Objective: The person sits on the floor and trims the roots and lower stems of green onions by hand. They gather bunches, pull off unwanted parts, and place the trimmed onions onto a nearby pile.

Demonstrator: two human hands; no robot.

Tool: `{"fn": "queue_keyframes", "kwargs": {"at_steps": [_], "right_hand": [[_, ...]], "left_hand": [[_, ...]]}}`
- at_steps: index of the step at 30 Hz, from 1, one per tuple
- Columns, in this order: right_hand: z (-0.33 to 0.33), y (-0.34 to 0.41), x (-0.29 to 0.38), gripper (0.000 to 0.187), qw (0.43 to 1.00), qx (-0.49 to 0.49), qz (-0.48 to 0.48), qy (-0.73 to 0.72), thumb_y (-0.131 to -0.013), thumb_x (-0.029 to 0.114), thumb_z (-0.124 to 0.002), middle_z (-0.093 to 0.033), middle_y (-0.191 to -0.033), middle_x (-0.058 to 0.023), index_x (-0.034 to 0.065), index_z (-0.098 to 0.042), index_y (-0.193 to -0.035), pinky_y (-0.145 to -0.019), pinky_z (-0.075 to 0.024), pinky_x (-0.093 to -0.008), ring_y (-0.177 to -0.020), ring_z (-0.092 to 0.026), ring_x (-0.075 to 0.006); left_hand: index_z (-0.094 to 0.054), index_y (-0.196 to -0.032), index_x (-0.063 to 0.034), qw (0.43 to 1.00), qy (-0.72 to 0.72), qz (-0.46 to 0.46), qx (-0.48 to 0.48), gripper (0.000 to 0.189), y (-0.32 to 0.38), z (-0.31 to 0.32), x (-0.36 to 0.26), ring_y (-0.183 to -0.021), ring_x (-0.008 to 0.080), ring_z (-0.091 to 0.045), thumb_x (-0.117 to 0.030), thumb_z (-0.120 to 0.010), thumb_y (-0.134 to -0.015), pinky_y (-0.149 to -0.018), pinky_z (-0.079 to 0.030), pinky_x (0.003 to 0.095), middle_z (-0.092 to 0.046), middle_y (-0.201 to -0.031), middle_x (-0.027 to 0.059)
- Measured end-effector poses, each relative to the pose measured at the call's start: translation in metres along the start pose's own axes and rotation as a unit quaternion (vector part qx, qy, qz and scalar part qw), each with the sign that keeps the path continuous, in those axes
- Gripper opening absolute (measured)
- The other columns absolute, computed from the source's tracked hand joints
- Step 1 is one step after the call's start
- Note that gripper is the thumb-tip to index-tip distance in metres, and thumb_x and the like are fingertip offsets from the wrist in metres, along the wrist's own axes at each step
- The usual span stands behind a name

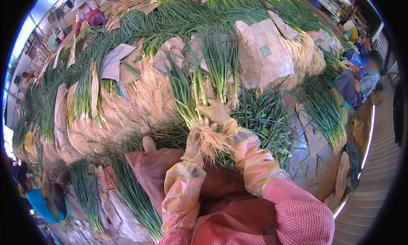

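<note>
My left hand, in a pale glove, is closed around the root end of a bunch of green onions, its fingers partly hidden by the roots. My right hand, gloved too, grips the white stems of green onions just above the tangled roots. The leaves point away from me over the pile. Just beyond my hands, sorted green onions lie on sackcloth with their roots towards me.
A large heap of green onions spans the far side, partly covered by sacks. Loose leaves lie at right. More bunches rest on the floor at left and right. Co-workers sit at right and far left.
</note>
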State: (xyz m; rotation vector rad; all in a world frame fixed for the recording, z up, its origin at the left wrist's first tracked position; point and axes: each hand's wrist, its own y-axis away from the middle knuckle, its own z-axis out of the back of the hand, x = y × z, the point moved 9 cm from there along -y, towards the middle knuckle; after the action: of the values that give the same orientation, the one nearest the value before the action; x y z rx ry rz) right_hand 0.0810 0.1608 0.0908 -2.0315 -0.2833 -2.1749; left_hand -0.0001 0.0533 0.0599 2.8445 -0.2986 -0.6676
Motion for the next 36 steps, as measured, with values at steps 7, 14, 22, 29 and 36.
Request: {"fn": "queue_keyframes", "kwargs": {"at_steps": [7, 14, 22, 29, 36], "right_hand": [[0.002, 0.039, 0.040, 0.045, 0.805, -0.241, 0.232, 0.491, -0.091, 0.047, -0.054, -0.052, -0.049, -0.0075, 0.0128, -0.055, -0.061, -0.040, -0.0432, -0.0381, -0.041, -0.054, -0.0258], [0.004, 0.089, 0.052, 0.044, 0.987, -0.027, 0.141, 0.069, -0.097, 0.043, -0.051, -0.053, -0.053, 0.0015, 0.0059, -0.060, -0.076, -0.042, -0.0438, -0.0253, -0.040, -0.050, -0.0088], [0.052, 0.090, 0.008, 0.052, 0.792, 0.044, -0.002, 0.608, -0.092, 0.051, -0.051, -0.067, -0.096, -0.0193, 0.0013, -0.062, -0.105, -0.072, -0.0511, -0.0418, -0.081, -0.064, -0.0354], [0.019, 0.049, 0.011, 0.064, 0.910, 0.019, -0.058, 0.409, -0.086, 0.065, -0.051, -0.066, -0.081, -0.0202, 0.0028, -0.062, -0.096, -0.070, -0.0508, -0.0413, -0.078, -0.065, -0.0343], [-0.008, 0.095, 0.075, 0.048, 0.994, 0.056, -0.015, -0.098, -0.097, 0.040, -0.050, -0.057, -0.058, -0.0052, 0.0025, -0.056, -0.069, -0.045, -0.0454, -0.0298, -0.047, -0.055, -0.0138]], "left_hand": [[-0.059, -0.103, -0.0071, 0.990, -0.096, 0.103, 0.011, 0.025, -0.009, 0.027, 0.024, -0.073, 0.0194, -0.062, -0.030, -0.054, -0.095, -0.062, -0.054, 0.0343, -0.063, -0.085, 0.0063], [-0.059, -0.104, -0.0085, 0.992, 0.057, 0.096, -0.053, 0.023, -0.015, 0.031, 0.027, -0.069, 0.0210, -0.061, -0.028, -0.052, -0.095, -0.057, -0.054, 0.0369, -0.063, -0.081, 0.0063], [-0.059, -0.107, -0.0093, 0.994, 0.057, 0.092, 0.032, 0.018, -0.021, 0.025, 0.020, -0.067, 0.0209, -0.061, -0.018, -0.059, -0.091, -0.054, -0.054, 0.0331, -0.061, -0.078, 0.0055], [-0.062, -0.100, 0.0028, 0.979, -0.189, 0.073, 0.006, 0.020, 0.005, -0.020, 0.004, -0.064, 0.0155, -0.063, -0.006, -0.066, -0.083, -0.053, -0.050, 0.0280, -0.065, -0.080, 0.0070], [-0.062, -0.099, 0.0011, 0.991, -0.076, 0.081, -0.068, 0.016, 0.011, -0.018, -0.002, -0.063, 0.0166, -0.063, -0.004, -0.063, -0.084, -0.054, -0.051, 0.0287, -0.064, -0.077, 0.0073]]}}
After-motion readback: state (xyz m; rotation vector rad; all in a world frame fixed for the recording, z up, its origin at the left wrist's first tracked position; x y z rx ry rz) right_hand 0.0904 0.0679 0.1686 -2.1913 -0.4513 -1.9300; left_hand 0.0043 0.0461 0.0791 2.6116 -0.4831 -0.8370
